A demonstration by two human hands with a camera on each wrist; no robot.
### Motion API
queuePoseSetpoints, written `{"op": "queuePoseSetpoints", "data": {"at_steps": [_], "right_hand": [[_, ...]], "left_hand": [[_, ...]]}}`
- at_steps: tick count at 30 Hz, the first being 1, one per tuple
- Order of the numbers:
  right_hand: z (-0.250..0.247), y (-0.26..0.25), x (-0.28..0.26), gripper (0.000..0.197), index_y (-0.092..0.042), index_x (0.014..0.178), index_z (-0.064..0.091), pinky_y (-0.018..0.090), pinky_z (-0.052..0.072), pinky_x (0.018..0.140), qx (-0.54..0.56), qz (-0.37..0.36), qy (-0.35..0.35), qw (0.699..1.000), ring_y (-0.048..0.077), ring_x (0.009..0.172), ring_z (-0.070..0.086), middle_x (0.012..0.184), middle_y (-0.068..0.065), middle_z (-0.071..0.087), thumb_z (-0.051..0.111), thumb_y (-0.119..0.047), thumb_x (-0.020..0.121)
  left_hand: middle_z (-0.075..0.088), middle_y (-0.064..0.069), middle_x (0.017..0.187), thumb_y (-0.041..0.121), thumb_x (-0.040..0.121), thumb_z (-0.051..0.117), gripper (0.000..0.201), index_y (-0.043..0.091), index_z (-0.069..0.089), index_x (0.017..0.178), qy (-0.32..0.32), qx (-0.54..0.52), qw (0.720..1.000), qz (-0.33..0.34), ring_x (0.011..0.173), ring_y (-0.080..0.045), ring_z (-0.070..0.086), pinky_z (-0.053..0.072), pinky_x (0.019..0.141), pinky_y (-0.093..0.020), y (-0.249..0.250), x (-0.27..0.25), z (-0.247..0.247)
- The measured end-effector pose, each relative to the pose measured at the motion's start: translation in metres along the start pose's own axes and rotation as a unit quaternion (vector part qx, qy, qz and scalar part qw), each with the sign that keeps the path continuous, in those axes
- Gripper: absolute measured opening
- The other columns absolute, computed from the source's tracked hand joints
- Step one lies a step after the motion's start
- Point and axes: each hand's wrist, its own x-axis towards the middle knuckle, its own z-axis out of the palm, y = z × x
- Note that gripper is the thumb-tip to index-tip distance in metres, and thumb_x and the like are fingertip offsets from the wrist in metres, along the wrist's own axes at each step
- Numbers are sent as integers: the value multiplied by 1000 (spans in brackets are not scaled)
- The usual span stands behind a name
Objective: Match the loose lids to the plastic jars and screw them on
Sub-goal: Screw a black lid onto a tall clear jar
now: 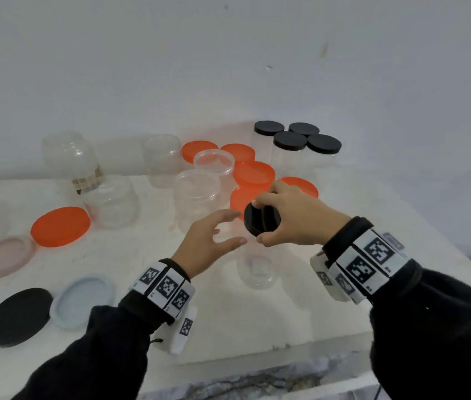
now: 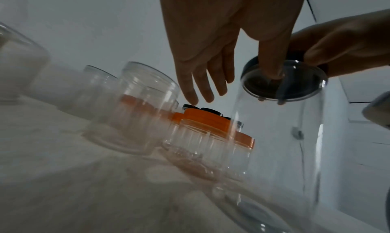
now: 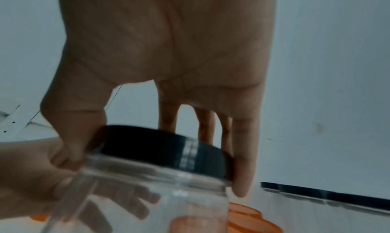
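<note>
A tall clear plastic jar [image 1: 257, 269] stands near the table's front, with a black lid [image 1: 261, 223] on its mouth. My right hand [image 1: 257, 222] grips that lid from above, thumb on the near side and fingers curled over the far rim. In the right wrist view the black lid [image 3: 164, 146] sits on the jar [image 3: 158, 186] between thumb and fingers. My left hand [image 1: 230, 229] is beside the jar's upper part, fingers straight and spread. In the left wrist view its thumb lies against the jar [image 2: 280, 144] near the lid [image 2: 282, 86].
Black-lidded jars [image 1: 297, 142] stand at the back right, orange-lidded jars [image 1: 254, 173] in front of them. Open clear jars [image 1: 196, 194] stand mid-table and left. Loose lids lie at the left: orange [image 1: 60, 226], pink [image 1: 3, 256], pale blue [image 1: 84, 301], black [image 1: 18, 316]. The table edge [image 1: 257, 356] is near.
</note>
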Motion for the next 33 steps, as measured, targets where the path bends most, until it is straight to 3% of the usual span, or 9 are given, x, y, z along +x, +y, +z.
{"op": "queuePoseSetpoints", "data": {"at_steps": [3,7,11,13,15,19,23,26,33], "right_hand": [[-5,39,-8,53,-28,118,46,36,44,82,-1,34,5,999,22,107,39,118,-2,38,69,-43,72],[-11,85,-15,54,-25,118,43,32,41,74,-13,67,13,998,21,102,37,118,1,36,70,-39,73],[-15,130,-11,59,-23,124,41,33,43,75,-16,82,31,996,22,106,37,124,3,36,70,-37,75],[-16,149,-5,62,-22,127,40,35,44,79,-18,82,40,996,23,111,37,129,3,36,72,-36,76],[-14,166,0,67,-22,134,37,36,43,86,-7,78,54,995,23,121,35,138,1,33,72,-34,78],[-8,193,13,74,-18,146,25,38,19,113,-20,53,86,995,24,142,15,155,2,19,65,-32,86],[6,207,25,67,-14,147,24,33,7,114,-71,28,157,985,21,144,13,155,3,20,57,-28,91],[14,214,35,65,-7,143,34,37,15,113,-80,3,198,977,27,140,24,150,9,33,63,-24,87],[21,225,54,60,2,128,53,51,35,102,-80,-32,241,967,39,124,48,133,21,52,76,-13,74]], "left_hand": [[59,9,121,22,82,69,37,20,59,118,24,44,998,26,113,-3,51,38,95,-18,2,24,19],[56,3,122,24,85,65,39,10,57,120,34,122,990,68,116,-10,48,27,93,-5,3,54,40],[54,-8,129,49,74,51,64,5,58,119,19,239,967,83,121,-23,46,28,104,-28,-1,80,60],[45,-6,140,58,71,39,75,10,54,126,12,320,946,58,130,-26,38,23,108,-42,-7,88,67],[30,-2,150,57,76,39,73,16,43,136,-1,384,923,9,139,-22,23,11,110,-42,-9,90,72],[15,4,156,46,93,43,62,20,24,146,-19,458,888,-29,144,-15,8,1,113,-41,-9,91,79],[15,5,156,65,80,18,79,21,24,146,-31,462,886,-31,144,-15,8,3,113,-42,-11,90,78],[18,4,155,67,68,3,93,21,26,146,-28,463,886,-21,144,-16,11,4,113,-44,-12,88,78],[17,4,155,68,71,5,91,22,24,146,-30,457,889,-24,144,-15,10,5,114,-44,-15,89,77]]}}
